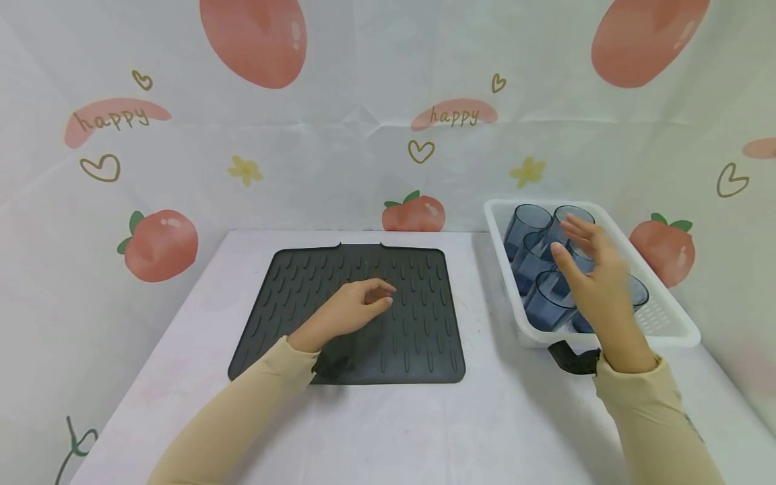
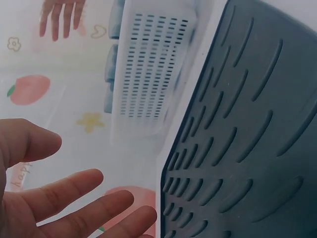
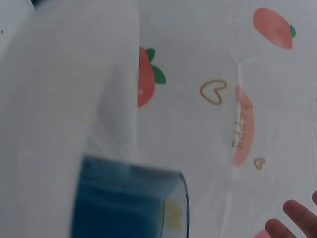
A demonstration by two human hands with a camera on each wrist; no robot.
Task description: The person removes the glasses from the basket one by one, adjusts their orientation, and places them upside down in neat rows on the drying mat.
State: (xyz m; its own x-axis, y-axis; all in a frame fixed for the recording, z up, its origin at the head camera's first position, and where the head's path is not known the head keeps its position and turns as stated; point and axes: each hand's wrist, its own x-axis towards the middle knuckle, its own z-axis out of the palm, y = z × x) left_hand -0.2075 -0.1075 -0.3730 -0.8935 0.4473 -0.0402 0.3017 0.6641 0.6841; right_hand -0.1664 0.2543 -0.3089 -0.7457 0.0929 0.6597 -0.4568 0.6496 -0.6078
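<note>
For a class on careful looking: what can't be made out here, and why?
Head: exact count of blue tumblers; right hand covers some.
Left wrist: tumblers' lower parts, hidden by white basket.
Left wrist: rest of black drying mat, cut off by right edge.
Right wrist: right hand's palm, cut off by the edge.

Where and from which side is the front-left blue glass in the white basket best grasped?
Probably grip the glass by its upper wall, from above: it stands mouth-up, while the basket and neighbouring glasses crowd its sides.
</note>
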